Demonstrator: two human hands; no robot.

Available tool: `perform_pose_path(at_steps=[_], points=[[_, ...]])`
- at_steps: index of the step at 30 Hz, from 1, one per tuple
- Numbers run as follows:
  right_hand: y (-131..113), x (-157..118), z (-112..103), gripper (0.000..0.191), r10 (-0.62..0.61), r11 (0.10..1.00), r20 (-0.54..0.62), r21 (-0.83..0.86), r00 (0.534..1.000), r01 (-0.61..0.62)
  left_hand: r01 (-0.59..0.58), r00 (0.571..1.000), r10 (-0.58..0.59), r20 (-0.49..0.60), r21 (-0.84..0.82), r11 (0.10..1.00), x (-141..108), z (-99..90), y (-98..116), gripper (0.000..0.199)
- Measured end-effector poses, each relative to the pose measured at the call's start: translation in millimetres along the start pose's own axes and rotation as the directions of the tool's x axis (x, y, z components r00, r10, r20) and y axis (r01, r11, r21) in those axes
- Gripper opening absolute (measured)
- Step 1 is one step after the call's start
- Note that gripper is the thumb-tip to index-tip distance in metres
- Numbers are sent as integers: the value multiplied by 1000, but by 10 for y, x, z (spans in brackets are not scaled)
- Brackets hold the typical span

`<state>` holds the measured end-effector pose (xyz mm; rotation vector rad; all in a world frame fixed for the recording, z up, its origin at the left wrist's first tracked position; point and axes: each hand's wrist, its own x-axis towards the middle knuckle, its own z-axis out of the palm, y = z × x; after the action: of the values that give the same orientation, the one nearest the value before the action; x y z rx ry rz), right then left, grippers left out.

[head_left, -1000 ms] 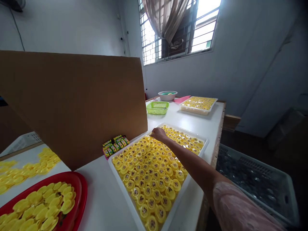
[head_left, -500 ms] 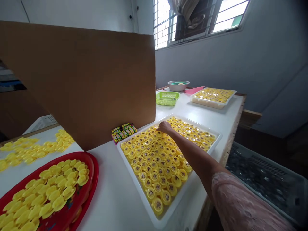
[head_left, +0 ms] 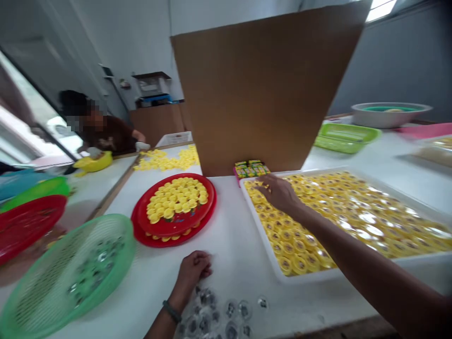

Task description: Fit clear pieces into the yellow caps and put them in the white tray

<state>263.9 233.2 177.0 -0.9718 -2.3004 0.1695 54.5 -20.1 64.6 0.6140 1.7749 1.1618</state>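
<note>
My right hand (head_left: 277, 192) is over the far left corner of a white tray (head_left: 261, 240), fingers bent down at the discs; whatever is in them is hidden. Rows of round yellow cases (head_left: 287, 235) with dark printed centres fill the tray. On the white table, my left hand (head_left: 195, 267) is closed, its fingers curled, and I cannot make out anything inside. Just in front of it lie loose clear discs (head_left: 231, 308) with dark prints. Beyond it, stacked red plates (head_left: 211, 207) carry yellow scalloped pieces (head_left: 176, 195).
A cardboard sheet (head_left: 261, 94) stands upright behind small yellow-green boxes (head_left: 251, 169). At left is a green mesh basket (head_left: 120, 226) with clear discs. More yellow pieces (head_left: 165, 160) lie farther back. A light green basket (head_left: 348, 136) sits behind the tray. Another person (head_left: 113, 134) works at the far left.
The view has swung left, bringing my left hand, the loose clear discs and the other person into sight. My right hand has shifted along the tray to its corner by the small boxes.
</note>
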Motion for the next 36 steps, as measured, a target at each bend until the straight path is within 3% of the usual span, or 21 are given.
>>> perform_pose_path(at_steps=[3,5,7,9,11,13,16,18,20,27,31,34,36], points=[[-703,-188,269,23,-271,943,119,230,955,239,-75,997,76,-9,50,996,-62,-63,28,28],[-1041,-228,445,20,-321,917,192,310,928,253,-132,990,137,-46,94,987,-106,-197,115,26],[-1256,-155,623,20,-293,923,270,330,917,198,-208,961,241,-137,216,954,-115,-424,285,23],[-1383,-4,805,21,-239,950,353,278,905,142,-246,868,420,-264,507,826,-58,-710,512,22],[-1483,165,992,21,-207,970,416,203,886,131,-160,786,530,-319,724,672,68,-991,738,22],[-1608,302,1176,22,-205,976,452,158,868,149,-34,759,572,-312,857,513,245,-1214,910,31],[-1866,421,1421,26,-234,972,474,148,849,185,103,833,479,-276,929,356,541,-1411,1036,49],[-2051,467,1555,27,-252,968,492,134,833,214,133,890,381,-250,943,306,720,-1478,1061,56],[-2209,516,1670,28,-257,966,508,106,822,236,147,916,322,-240,947,286,867,-1526,1070,62],[-2376,736,1984,47,-251,958,542,23,802,285,140,948,239,-210,950,278,1195,-1680,1106,77],[-2294,763,2049,38,-304,944,578,76,757,322,118,960,212,-185,948,295,1242,-1709,1070,73],[-2175,756,2021,50,-351,932,583,138,733,337,89,964,212,-161,945,316,1211,-1710,1033,73],[-2085,754,1977,60,-354,933,566,153,745,327,79,964,215,-157,940,331,1186,-1715,1028,75]])
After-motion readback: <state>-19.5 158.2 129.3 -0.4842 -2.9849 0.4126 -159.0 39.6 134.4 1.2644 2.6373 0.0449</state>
